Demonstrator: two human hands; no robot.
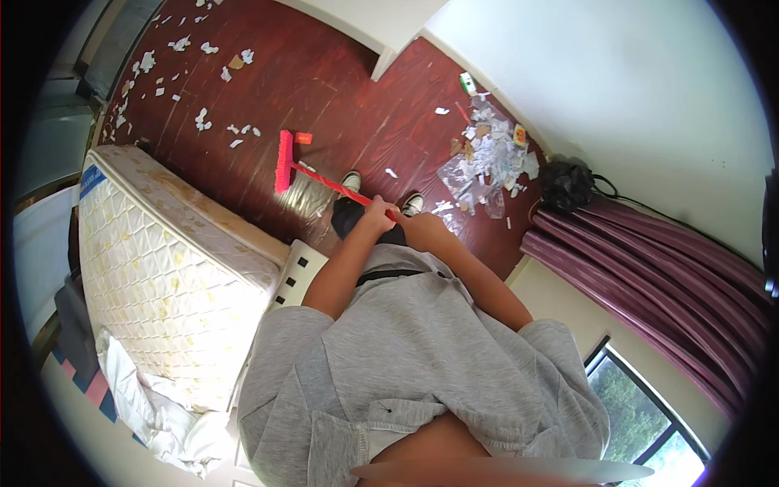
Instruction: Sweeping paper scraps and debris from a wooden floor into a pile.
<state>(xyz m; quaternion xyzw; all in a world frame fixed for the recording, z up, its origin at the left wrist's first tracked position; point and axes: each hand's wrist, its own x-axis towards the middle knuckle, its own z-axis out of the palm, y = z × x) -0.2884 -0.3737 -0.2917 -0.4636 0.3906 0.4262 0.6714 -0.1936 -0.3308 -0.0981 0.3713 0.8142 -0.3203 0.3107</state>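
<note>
A red broom (324, 180) slants across in front of me, its bristled head resting on the dark red wooden floor to the left of my feet. My left hand (378, 216) is wrapped round the handle near its upper end. Just to the right, my right hand (423, 234) closes on the same handle, close to the tip. Beside the broom head lies a small orange-red card or packet (303, 139). The palms and some fingers are hidden from above.
A heap of torn paper and clear plastic (495, 154) lies by the right wall, near a black bag (566, 185) and purple curtains (649, 260). Paper scraps (202, 120) dot the far left floor. A mattress (170, 268) stands at left; white furniture (381, 32) is ahead.
</note>
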